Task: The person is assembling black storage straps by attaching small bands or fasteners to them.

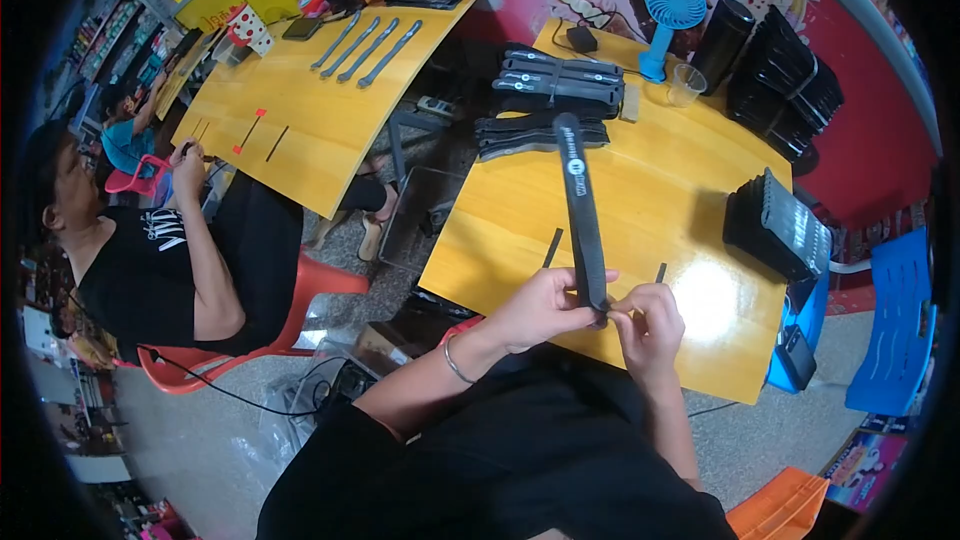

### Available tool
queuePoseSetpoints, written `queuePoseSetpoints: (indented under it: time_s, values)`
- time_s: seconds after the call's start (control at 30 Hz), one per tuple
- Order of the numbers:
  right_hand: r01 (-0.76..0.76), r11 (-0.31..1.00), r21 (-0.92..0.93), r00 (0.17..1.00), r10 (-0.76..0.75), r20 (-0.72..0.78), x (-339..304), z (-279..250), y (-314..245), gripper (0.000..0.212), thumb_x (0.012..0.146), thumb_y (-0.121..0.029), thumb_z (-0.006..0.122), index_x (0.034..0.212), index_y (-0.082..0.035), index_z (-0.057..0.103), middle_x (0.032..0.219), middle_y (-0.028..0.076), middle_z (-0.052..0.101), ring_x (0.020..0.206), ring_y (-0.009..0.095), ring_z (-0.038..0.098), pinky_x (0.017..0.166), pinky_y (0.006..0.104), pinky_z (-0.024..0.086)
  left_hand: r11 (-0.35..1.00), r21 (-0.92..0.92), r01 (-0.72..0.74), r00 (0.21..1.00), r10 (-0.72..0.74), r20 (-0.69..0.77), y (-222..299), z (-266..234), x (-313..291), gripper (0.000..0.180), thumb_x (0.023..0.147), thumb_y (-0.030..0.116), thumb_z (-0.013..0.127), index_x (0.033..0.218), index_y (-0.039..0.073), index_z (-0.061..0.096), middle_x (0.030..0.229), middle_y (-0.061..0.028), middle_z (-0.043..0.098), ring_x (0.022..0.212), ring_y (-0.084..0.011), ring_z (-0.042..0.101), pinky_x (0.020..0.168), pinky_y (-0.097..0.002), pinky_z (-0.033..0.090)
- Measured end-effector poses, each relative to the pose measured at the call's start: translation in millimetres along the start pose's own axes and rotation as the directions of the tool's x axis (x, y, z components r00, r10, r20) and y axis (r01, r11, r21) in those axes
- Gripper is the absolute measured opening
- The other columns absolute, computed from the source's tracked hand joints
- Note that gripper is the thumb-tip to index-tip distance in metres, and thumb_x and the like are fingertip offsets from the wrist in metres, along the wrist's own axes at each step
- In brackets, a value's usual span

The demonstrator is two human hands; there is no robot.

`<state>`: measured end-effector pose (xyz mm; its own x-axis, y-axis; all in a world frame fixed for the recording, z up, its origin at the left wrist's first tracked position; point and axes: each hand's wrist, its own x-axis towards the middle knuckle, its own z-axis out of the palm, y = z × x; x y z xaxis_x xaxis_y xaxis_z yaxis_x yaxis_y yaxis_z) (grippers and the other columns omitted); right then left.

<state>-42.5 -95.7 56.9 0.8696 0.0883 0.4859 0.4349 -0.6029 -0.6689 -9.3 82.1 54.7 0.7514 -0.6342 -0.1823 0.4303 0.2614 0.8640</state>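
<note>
A long black strap [580, 200] with white printing stands up from my hands, its rounded far end raised above the yellow table [660, 195]. My left hand [545, 312] is closed round the strap's near end, thumb along its side. My right hand [650, 328] is pinched beside that same end, its fingertips touching it; any smaller part between them is too small to make out. On the table surface, a short dark strip [553, 247] shows left of the strap and another dark strip [661, 272] lies beyond my right hand.
Bundled black straps [558, 80] lie at the table's back, near a blue fan [665, 20], a clear cup [686, 85] and a black bottle [724, 35]. Black packs [775, 225] sit at right. A person [150, 260] works at another table [330, 130] to the left.
</note>
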Motion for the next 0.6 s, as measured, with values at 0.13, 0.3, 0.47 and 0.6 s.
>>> queuePoseSetpoints:
  time_s: [0.13, 0.3, 0.47, 0.6]
  values:
    - [-0.012, 0.978, 0.207, 1.000, 0.006, 0.028, -4, 4, 1, 0.013, 0.074, 0.003, 0.067, 0.086, 0.001, 0.062, 0.088, 0.008, 0.055, 0.076, 0.016, 0.055, 0.060, 0.0249, 0.044, 0.990, -0.139, -0.040, 0.997, 0.031, -0.066, -6, 7, 4, 0.045, 0.086, -0.007, 0.052, 0.130, -0.004, 0.043, 0.105, -0.0109, 0.062, 0.098, -0.0144, 0.061, 0.087, -0.0280, 0.050]
    - [-0.155, 0.942, 0.297, 0.986, 0.164, -0.006, -12, 3, 5, 0.010, 0.077, 0.010, 0.056, 0.081, 0.003, 0.062, 0.087, 0.010, 0.056, 0.080, 0.017, 0.055, 0.069, 0.0255, 0.045, 0.989, -0.141, -0.043, 0.996, 0.031, -0.083, -10, 13, 7, 0.044, 0.087, -0.005, 0.053, 0.130, -0.004, 0.043, 0.100, -0.0083, 0.061, 0.092, -0.0116, 0.061, 0.084, -0.0252, 0.050]
    - [-0.220, 0.945, 0.243, 0.938, 0.273, -0.215, 7, -37, 25, 0.016, 0.091, 0.002, 0.043, 0.085, 0.003, 0.058, 0.083, 0.010, 0.061, 0.076, 0.017, 0.058, 0.068, 0.0277, 0.046, 0.951, 0.296, 0.095, 0.932, -0.189, 0.308, -18, -12, -11, 0.028, 0.088, -0.002, 0.053, 0.116, -0.004, 0.052, 0.101, -0.0089, 0.060, 0.095, -0.0141, 0.059, 0.087, -0.0284, 0.048]
    - [-0.347, 0.860, 0.374, 0.936, 0.295, 0.190, 21, -46, -4, 0.018, 0.091, 0.001, 0.042, 0.087, 0.002, 0.059, 0.083, 0.010, 0.061, 0.074, 0.016, 0.058, 0.070, 0.0275, 0.046, 0.969, 0.097, 0.226, 0.878, -0.246, 0.409, -39, -15, -19, 0.034, 0.087, 0.001, 0.054, 0.119, -0.003, 0.047, 0.106, -0.0113, 0.058, 0.099, -0.0171, 0.060, 0.090, -0.0295, 0.047]
